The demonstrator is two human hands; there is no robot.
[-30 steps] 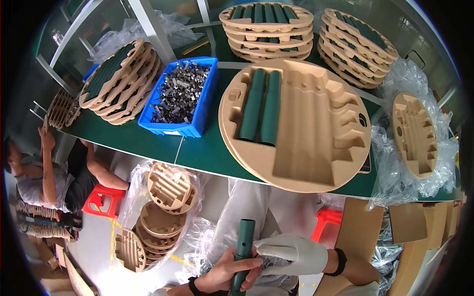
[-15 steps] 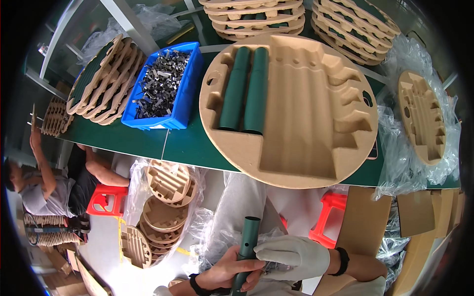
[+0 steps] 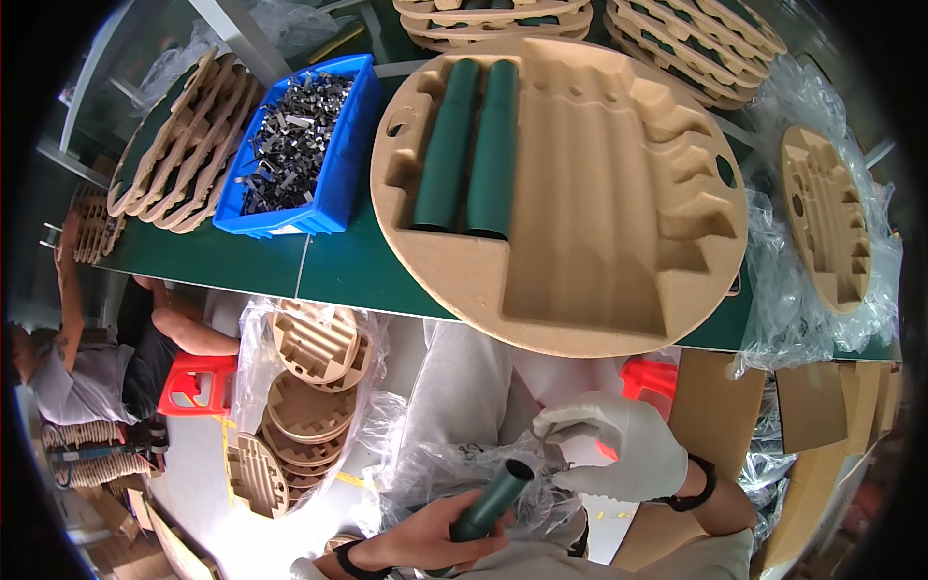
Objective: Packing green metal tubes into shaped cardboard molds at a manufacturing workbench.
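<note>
My bare left hand (image 3: 425,534) is wrapped round a dark green tube (image 3: 491,503) above my lap. The tube tilts up to the right, its open end facing up. To the right of that end is my right hand (image 3: 628,449) in a white glove, apart from the tube. Its fingers are curved, with a gap between them and the thumb, and I make out nothing held there. On the table, a large round moulded pulp tray (image 3: 435,275) holds two green tubes, a left one (image 3: 447,159) and a right one (image 3: 496,159), side by side in its left part.
A blue bin (image 3: 333,208) of small metal clips (image 3: 295,135) stands left of the tray on the green table (image 3: 261,261). Stacked trays (image 3: 188,145) lean beyond it. Bagged trays (image 3: 309,406) and a red stool (image 3: 198,385) are on the floor near a seated person (image 3: 82,382). Cardboard (image 3: 715,416) stands right.
My right hand has moved away from the tube, to the right and up, and its fingers have parted. The tube in my left hand has tipped over to the right and sits lower.
</note>
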